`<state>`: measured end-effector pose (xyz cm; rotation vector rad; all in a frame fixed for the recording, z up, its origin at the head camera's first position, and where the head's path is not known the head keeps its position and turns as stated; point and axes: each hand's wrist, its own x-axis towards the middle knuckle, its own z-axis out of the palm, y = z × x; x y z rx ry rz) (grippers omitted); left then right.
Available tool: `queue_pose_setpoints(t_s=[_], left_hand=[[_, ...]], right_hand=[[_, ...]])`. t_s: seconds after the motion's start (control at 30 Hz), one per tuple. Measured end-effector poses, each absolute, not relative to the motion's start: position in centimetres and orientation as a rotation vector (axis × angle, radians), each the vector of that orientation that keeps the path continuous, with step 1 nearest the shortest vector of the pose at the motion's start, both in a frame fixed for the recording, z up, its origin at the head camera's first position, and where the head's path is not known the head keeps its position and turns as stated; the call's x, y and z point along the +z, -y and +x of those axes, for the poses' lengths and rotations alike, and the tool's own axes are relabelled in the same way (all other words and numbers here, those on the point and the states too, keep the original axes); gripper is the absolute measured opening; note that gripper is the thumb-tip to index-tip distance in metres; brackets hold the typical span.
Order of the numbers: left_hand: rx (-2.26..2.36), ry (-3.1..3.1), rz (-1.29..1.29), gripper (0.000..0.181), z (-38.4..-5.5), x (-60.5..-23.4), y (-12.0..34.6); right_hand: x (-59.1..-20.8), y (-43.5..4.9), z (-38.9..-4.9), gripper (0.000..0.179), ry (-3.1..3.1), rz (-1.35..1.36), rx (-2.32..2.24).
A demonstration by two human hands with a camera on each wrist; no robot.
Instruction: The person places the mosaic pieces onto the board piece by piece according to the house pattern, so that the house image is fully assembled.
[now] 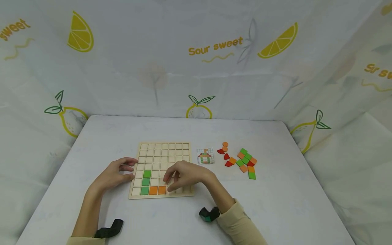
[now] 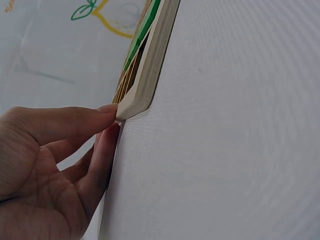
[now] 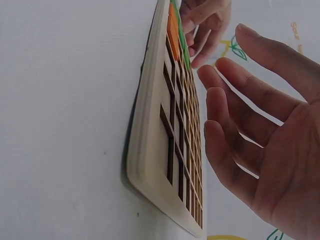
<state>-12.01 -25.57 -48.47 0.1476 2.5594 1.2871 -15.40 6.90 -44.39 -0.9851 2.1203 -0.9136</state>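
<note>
A pale wooden grid board (image 1: 162,144) lies on the table with raised strips between its square cells. Three green squares (image 1: 145,182) form a column near its left side, and two orange squares (image 1: 157,190) continue along the front row. My left hand (image 1: 117,172) rests at the board's left edge, its thumb touching the rim in the left wrist view. Above the front middle of the board is my right hand (image 1: 186,173), beside the orange squares. Its fingers (image 3: 240,85) are loosely bent and apart in the right wrist view, holding nothing.
Right of the board lies a small printed pattern card (image 1: 205,156). Farther right are scattered red quarter-round pieces (image 1: 226,157), orange discs (image 1: 225,144) and a cluster of green and orange squares (image 1: 246,158). A white lemon-print cloth (image 1: 171,68) surrounds the table.
</note>
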Motion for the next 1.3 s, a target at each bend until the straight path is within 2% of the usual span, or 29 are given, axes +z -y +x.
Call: queue_pose_setpoints(t_s=[0.4,0.93,1.3], left_hand=[[1.298,-2.547,0.135,0.060,-12.0,-48.5,25.6],[1.302,-2.552,0.150,0.061,-12.0,-48.6,25.7],[1.307,-2.535,0.140,0.060,-12.2,-48.6,25.7]], right_hand=[[-42.4,-10.9,-16.8,0.033,-2.210,-0.982,-1.006],[-40.9,-18.3,-18.3,0.024,-2.372,-0.734,-1.260],[-40.8,-23.2,-18.7,0.030,-2.590,-0.565,-1.203]])
